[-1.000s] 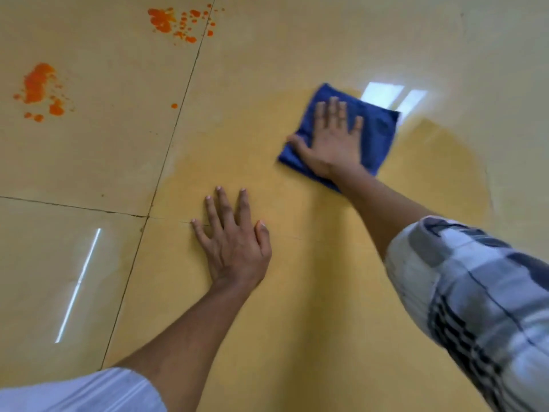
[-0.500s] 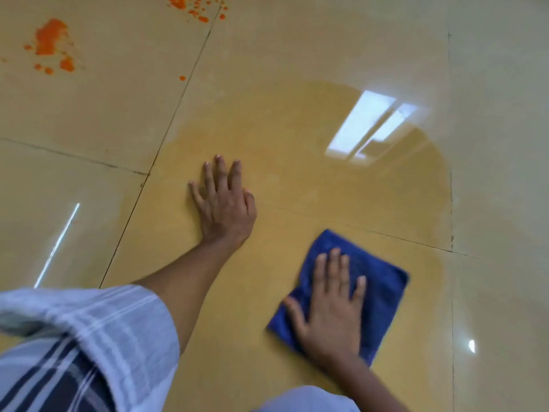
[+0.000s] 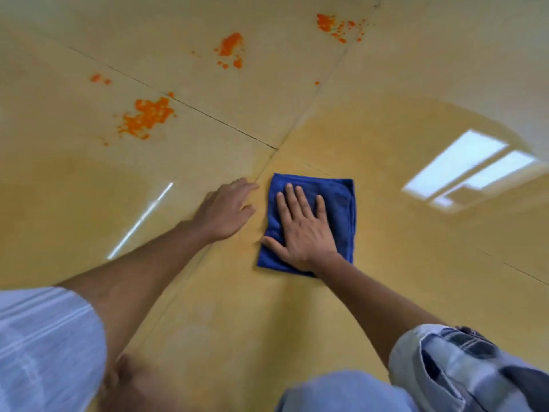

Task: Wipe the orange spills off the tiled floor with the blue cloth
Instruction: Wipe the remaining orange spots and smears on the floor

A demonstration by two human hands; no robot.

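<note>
The right hand [image 3: 303, 230] lies flat on the blue cloth [image 3: 338, 203], fingers straight and slightly spread, thumb stretched out to the left over the cloth's lower left edge; it presses the cloth down rather than gripping it. The left hand [image 3: 227, 211] rests palm down on the tiled floor [image 3: 401, 69] just left of the cloth, fingers extended and relaxed, holding nothing, fingertips close to the cloth's upper left corner but apart from it.

The cloth is folded into a rough rectangle, lying flat on a yellowish, wet-looking patch of floor, its long axis running away from the person and tilting slightly left at the near end. It sits just right of the spot where the grout lines cross.

The orange spills [image 3: 147, 117] lie well beyond both hands on the far tiles: one large patch to the upper left, others farther off. Bright window reflections [image 3: 463, 171] shine on the floor to the right. Striped sleeves [image 3: 463, 367] show at the bottom corners.
</note>
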